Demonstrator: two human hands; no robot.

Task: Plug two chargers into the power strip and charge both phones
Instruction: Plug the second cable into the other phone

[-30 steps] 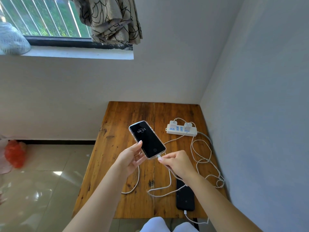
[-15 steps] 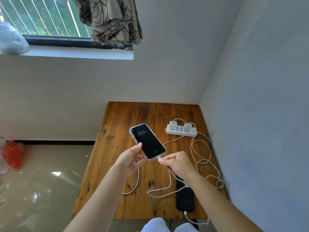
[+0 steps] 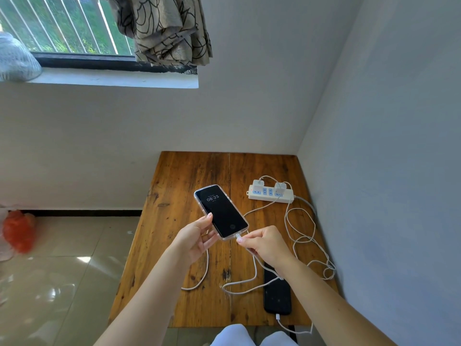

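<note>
My left hand (image 3: 195,239) holds a black phone (image 3: 220,211) in a clear case above the wooden table (image 3: 174,196); its screen reads 08:23. My right hand (image 3: 265,243) pinches the white cable plug (image 3: 238,237) at the phone's bottom edge. A second black phone (image 3: 277,293) lies flat at the near right, with a white cable in its near end. The white power strip (image 3: 270,193) sits at the far right with two white chargers (image 3: 280,188) plugged into it. Their white cables (image 3: 299,236) loop over the table.
The table stands in a corner, with walls behind and at the right. A patterned curtain (image 3: 167,31) and a barred window are up left. An orange bag (image 3: 18,231) lies on the tiled floor at the left. White shoe tips (image 3: 232,335) show below the table's near edge.
The phone and both hands have stayed almost in place. The phone sits slightly lower over the table than a second ago, with the plug still at its bottom edge.
</note>
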